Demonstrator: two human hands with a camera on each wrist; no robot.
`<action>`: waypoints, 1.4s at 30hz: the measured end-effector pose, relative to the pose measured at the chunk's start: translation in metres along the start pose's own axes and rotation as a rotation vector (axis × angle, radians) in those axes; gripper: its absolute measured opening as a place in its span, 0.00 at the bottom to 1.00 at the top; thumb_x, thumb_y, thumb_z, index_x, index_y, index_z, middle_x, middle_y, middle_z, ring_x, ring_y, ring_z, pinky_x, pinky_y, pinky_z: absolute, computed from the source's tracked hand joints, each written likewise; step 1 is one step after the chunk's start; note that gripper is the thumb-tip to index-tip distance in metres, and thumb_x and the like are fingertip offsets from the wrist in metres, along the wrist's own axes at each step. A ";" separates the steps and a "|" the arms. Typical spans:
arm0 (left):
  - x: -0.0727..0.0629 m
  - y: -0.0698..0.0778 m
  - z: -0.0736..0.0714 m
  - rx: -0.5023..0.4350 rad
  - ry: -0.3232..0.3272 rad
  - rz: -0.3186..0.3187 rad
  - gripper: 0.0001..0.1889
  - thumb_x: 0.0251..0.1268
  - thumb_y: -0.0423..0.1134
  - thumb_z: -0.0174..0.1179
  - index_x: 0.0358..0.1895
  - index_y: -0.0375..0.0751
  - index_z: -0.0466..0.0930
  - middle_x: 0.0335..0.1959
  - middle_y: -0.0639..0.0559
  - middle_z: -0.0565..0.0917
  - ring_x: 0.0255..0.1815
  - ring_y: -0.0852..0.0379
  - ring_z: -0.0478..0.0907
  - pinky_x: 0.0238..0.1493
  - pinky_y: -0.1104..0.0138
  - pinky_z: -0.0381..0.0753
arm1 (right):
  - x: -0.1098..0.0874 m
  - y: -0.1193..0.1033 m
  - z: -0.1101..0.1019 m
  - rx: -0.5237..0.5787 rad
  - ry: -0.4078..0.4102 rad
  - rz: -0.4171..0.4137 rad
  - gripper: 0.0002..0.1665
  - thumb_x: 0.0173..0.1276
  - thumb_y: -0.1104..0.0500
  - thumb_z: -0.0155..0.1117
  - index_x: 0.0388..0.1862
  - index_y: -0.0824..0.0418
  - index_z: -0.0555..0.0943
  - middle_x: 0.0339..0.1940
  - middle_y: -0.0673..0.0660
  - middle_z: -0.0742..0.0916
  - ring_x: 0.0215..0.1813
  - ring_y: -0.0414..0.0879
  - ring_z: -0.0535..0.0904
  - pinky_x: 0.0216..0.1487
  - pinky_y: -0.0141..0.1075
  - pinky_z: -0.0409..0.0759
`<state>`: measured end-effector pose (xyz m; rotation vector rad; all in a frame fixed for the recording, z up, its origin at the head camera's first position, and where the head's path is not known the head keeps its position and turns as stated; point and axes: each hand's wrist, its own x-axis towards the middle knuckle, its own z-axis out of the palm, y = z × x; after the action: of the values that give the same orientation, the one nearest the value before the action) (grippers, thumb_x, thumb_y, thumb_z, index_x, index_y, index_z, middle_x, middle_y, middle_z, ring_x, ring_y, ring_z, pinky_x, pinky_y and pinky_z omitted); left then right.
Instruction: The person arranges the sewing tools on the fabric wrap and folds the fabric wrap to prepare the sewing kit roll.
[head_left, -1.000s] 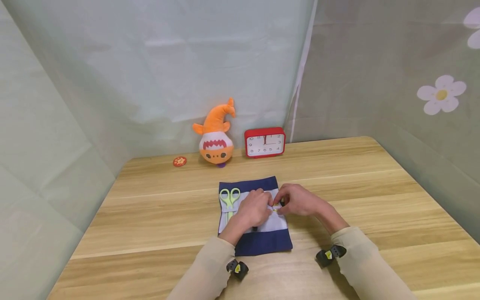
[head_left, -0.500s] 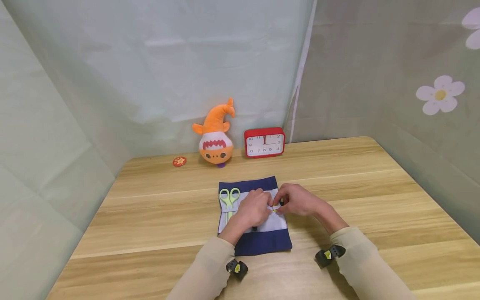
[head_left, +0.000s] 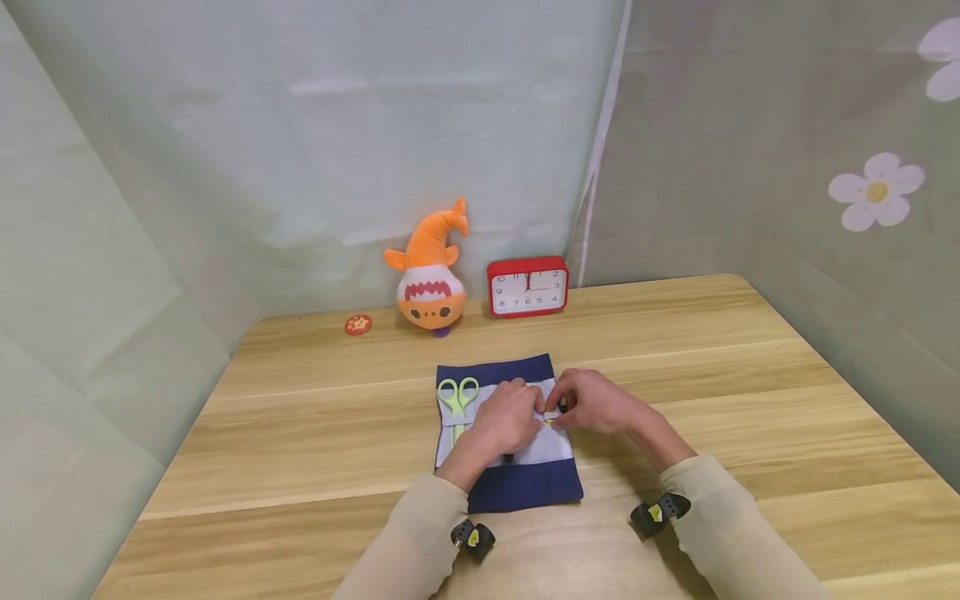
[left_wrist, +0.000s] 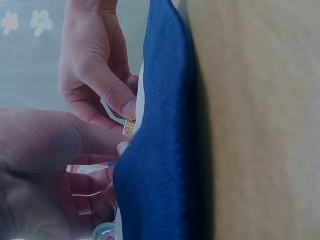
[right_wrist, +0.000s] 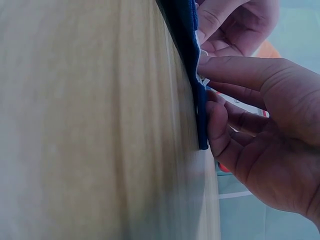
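Note:
An unfolded navy cloth pouch (head_left: 525, 487) with a pale grey lining lies on the table. Light green scissors (head_left: 457, 400) sit under a pale band at its left. My left hand (head_left: 512, 415) bends over the middle, thumb and forefinger pinching the pale strap (head_left: 550, 414) near the right side. Facing it, my right hand (head_left: 600, 402) pinches a small yellow piece with fine markings (left_wrist: 129, 126) at that same strap. Most of this piece is hidden by the fingers. A dark object (head_left: 509, 457) shows partly beneath my left hand.
Behind the pouch stand an orange and white plush shark (head_left: 431, 287) and a red-framed clock (head_left: 528, 287). A round red patterned disc (head_left: 358, 324) lies at the back left of the wooden table (head_left: 315, 433). Pale cloth walls (head_left: 375, 125) enclose the table.
Both hands stay at the strap on the pouch's right side. The yellow piece between the fingers shifts very slightly; everything else stays as it was.

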<state>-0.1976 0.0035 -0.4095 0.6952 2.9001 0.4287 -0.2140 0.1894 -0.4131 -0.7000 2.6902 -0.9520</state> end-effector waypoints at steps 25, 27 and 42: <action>-0.010 -0.026 -0.041 -0.159 0.066 -0.064 0.12 0.76 0.37 0.64 0.57 0.41 0.87 0.49 0.47 0.83 0.50 0.51 0.78 0.56 0.55 0.81 | -0.022 -0.016 -0.019 0.020 0.189 0.087 0.12 0.68 0.61 0.75 0.49 0.63 0.90 0.40 0.55 0.89 0.37 0.45 0.81 0.37 0.36 0.81; -0.012 -0.037 -0.049 -0.147 0.085 -0.089 0.12 0.76 0.37 0.64 0.57 0.41 0.87 0.50 0.47 0.84 0.50 0.51 0.78 0.57 0.55 0.81 | -0.026 -0.018 -0.021 0.018 0.190 0.103 0.12 0.68 0.60 0.75 0.48 0.63 0.89 0.39 0.54 0.89 0.37 0.45 0.81 0.37 0.36 0.81; -0.015 -0.102 -0.080 -0.039 0.071 -0.164 0.14 0.74 0.30 0.60 0.57 0.39 0.88 0.55 0.40 0.86 0.58 0.43 0.82 0.63 0.49 0.80 | -0.066 -0.042 -0.002 -0.052 0.023 0.043 0.10 0.62 0.62 0.80 0.41 0.60 0.89 0.27 0.45 0.84 0.32 0.37 0.76 0.34 0.31 0.76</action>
<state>-0.2430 -0.1096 -0.3631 0.4413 2.9763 0.4978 -0.1418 0.1947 -0.3831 -0.6428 2.7476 -0.8876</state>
